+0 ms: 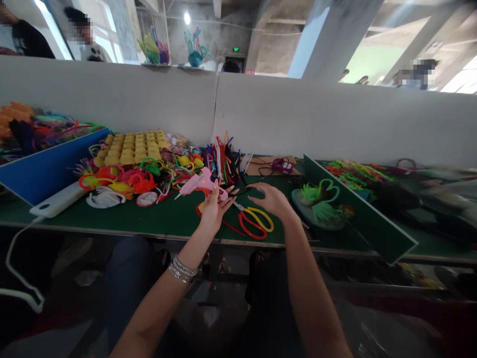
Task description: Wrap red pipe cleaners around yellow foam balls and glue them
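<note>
My left hand (215, 206) hovers above the green table (164, 219) with its fingers spread, right in front of a pink glue gun (197, 184) that lies on the table; the fingertips are close to or touching its handle. My right hand (271, 199) is open, palm down, fingers pointing left, above a pair of scissors with red and yellow handles (253, 221). Neither hand grips anything that I can see. A bundle of upright coloured pipe cleaners (221, 161) stands just behind the glue gun.
A heap of bent coloured pipe cleaners (126, 179) and a yellow moulded tray (130, 146) lie at the left, with a blue board (44, 169) and a white power bank (57, 199). A green pipe-cleaner figure on a dish (320, 201) sits right. White partition behind; people beyond it.
</note>
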